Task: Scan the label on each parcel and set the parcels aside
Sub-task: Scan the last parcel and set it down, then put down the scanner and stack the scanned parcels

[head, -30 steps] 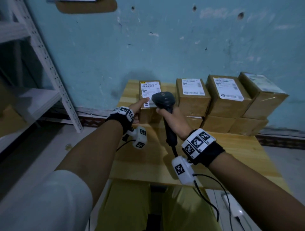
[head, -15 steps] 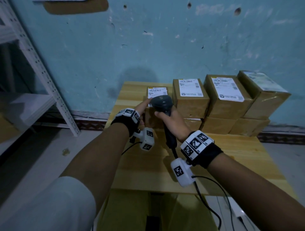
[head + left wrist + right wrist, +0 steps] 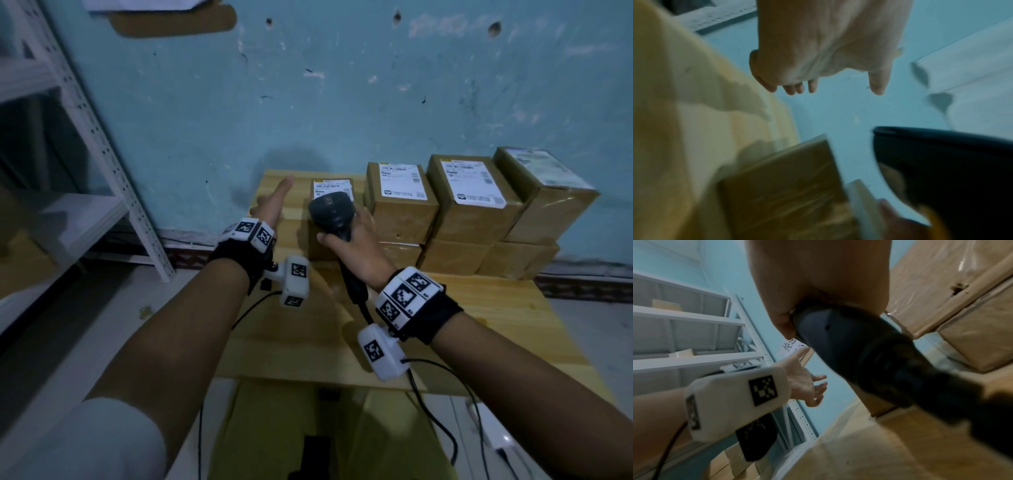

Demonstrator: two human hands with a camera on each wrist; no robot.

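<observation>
Brown cardboard parcels with white labels stand on a wooden table [image 3: 479,308] against the blue wall. The leftmost parcel [image 3: 330,186] sits beside the stacked parcels [image 3: 400,202]. My right hand [image 3: 356,240] grips a black barcode scanner [image 3: 330,214] whose head hovers over that parcel's label and hides part of it. My left hand [image 3: 274,205] is open with its fingers stretched out, just left of the parcel and apart from it. In the left wrist view the open fingers [image 3: 793,87] hang free above the parcel [image 3: 781,178]. The right wrist view shows the scanner's handle [image 3: 849,344].
A white metal shelving rack [image 3: 113,164] stands at the left beyond the table. The stack runs two layers high toward the right, ending with a tilted parcel [image 3: 544,185]. A cable [image 3: 442,411] trails from the scanner over the table's near edge.
The leftmost parcel has slid right against the stack. My left hand has let go of it and drawn off to the left, fingers spread. The scanner stays over the label.
</observation>
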